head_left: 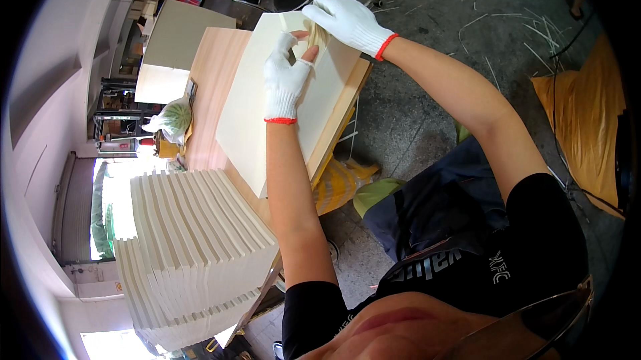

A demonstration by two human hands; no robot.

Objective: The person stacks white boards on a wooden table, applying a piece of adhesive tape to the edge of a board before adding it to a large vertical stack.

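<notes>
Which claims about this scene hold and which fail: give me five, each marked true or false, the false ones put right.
1. The left hand and the right hand both wear white gloves with red cuffs. True.
2. The left hand's fingertips are all covered. False: a bare thumb shows.
3. A pale panel lies beneath the hands. True.
4. The stack of pale boards stands at the picture's right. False: the stack is at its left.
5. Thin pale strips lie on the floor. True.
</notes>
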